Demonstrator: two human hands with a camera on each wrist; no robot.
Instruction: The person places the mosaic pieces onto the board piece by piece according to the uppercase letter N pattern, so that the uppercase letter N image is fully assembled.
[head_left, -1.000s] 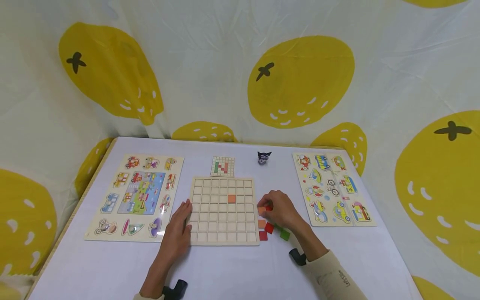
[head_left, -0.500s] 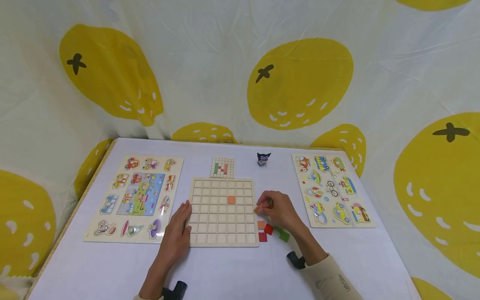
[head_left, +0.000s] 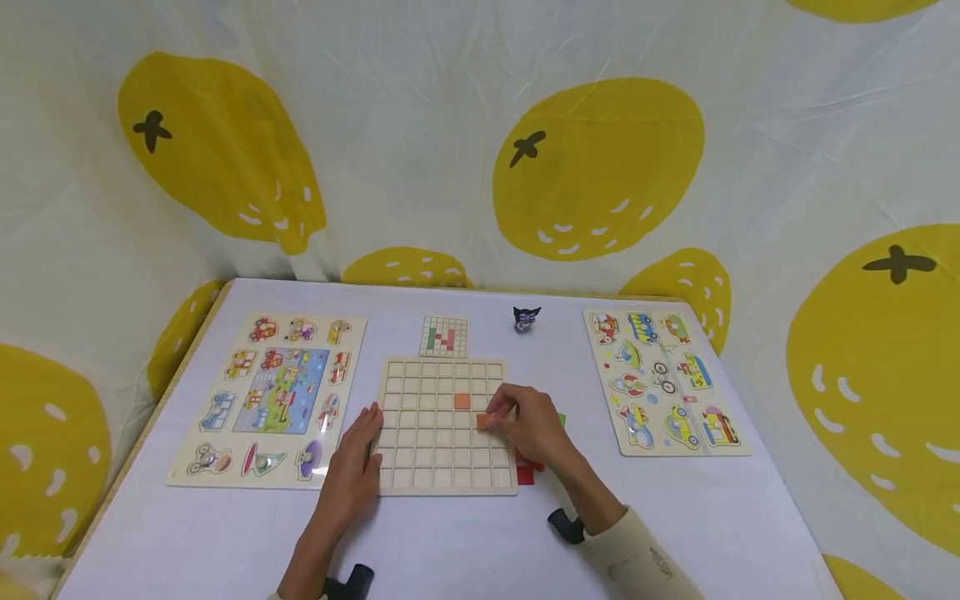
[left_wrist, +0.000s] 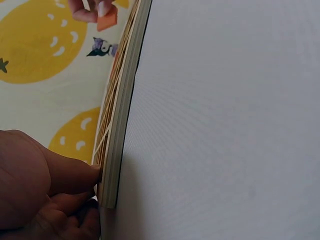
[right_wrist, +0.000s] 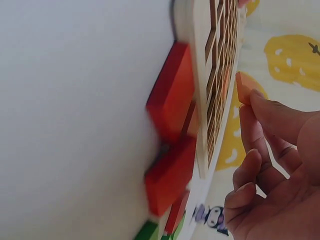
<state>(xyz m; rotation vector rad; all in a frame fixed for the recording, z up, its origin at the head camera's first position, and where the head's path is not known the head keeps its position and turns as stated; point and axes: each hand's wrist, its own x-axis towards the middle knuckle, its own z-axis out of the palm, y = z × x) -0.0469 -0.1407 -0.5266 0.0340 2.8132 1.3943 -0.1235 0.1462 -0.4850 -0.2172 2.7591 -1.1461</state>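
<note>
Between thumb and fingertips, my right hand point(head_left: 529, 423) pinches an orange square tile point(right_wrist: 243, 88). It holds the tile over the right part of a wooden grid board point(head_left: 420, 457), just above the board in the right wrist view. One orange tile point(head_left: 462, 402) sits in a cell of the board. My left hand point(head_left: 356, 467) rests along the board's left edge, its thumb point(left_wrist: 75, 175) touching the side. Red tiles point(right_wrist: 172, 95) and green tiles point(right_wrist: 147, 232) lie beside the board's right edge, partly hidden by my right hand in the head view.
A small card point(head_left: 443, 337) with a coloured grid pattern lies behind the board. A dark figurine point(head_left: 525, 318) stands to its right. Picture puzzle boards lie on both sides, one at left point(head_left: 225, 442) and one at right point(head_left: 652, 446). A patterned cloth hangs behind the table.
My right hand has lifted the orange tile from beside the board and carried it left over the grid. My left hand has stayed at the left edge.
</note>
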